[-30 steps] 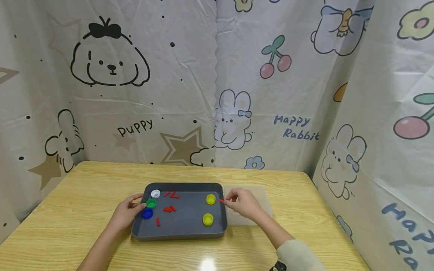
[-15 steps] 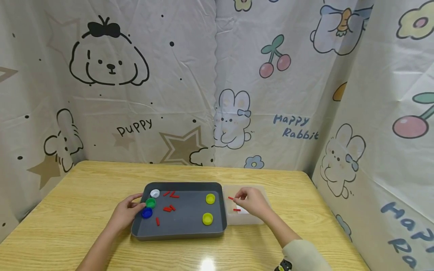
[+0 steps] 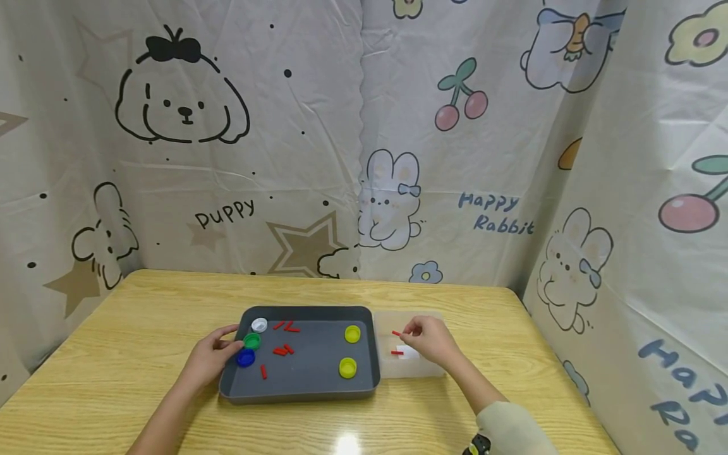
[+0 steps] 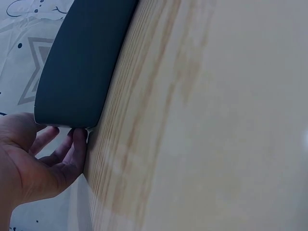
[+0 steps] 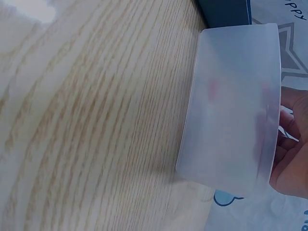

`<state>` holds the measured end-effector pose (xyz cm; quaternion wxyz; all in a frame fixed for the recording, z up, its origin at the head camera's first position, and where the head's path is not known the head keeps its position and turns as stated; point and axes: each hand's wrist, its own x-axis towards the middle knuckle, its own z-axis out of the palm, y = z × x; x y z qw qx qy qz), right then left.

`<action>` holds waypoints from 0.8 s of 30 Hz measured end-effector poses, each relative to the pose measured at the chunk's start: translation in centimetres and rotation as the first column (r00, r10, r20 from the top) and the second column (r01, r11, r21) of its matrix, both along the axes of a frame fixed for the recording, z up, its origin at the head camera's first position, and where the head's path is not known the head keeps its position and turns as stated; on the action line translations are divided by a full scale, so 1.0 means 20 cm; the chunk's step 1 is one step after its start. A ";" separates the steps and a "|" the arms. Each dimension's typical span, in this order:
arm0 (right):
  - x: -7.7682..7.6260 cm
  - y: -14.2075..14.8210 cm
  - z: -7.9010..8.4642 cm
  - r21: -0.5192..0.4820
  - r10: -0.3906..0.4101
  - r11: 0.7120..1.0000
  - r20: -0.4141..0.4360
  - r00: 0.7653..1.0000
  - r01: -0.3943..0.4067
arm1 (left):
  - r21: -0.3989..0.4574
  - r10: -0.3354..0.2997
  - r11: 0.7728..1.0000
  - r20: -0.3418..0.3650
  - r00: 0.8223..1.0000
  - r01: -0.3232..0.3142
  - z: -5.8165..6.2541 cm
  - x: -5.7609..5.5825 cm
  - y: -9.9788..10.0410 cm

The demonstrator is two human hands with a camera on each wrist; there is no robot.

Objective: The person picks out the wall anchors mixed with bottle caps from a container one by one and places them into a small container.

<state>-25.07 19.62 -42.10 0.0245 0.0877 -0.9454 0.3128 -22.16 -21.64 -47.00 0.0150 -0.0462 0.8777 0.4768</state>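
Observation:
My left hand (image 3: 210, 357) grips the left edge of a dark grey tray (image 3: 307, 399), with the thumb over its rim; the left wrist view has the fingers at the tray's end (image 4: 79, 72). Over a translucent plastic box (image 3: 412, 370), right of the tray, my right hand (image 3: 429, 338) pinches a small red stick (image 3: 396, 333). Below it, another red stick (image 3: 397, 353) lies in the box beside a white slip (image 3: 408, 352). In the right wrist view the box wall (image 5: 231, 106) stands before part of the hand (image 5: 293, 149).
White (image 3: 259, 325), green (image 3: 252, 341) and blue (image 3: 246, 357) caps line the tray's left side. Two yellow caps (image 3: 352, 334) sit toward its right, and several red sticks (image 3: 280, 352) are scattered between. The wooden table (image 3: 188, 291) meets a printed curtain (image 3: 307, 158) behind.
My right hand has moved rightward from the tray's right edge to over the box, still pinching the red stick. The stick and white slip in the box have come into sight. My left hand stays put.

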 end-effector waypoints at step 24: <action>-0.03 0.01 -0.04 0.019 -0.011 1.000 0.000 1.000 0.011 | 0.003 0.007 1.000 0.004 1.000 -0.007 0.01 0.00 0.00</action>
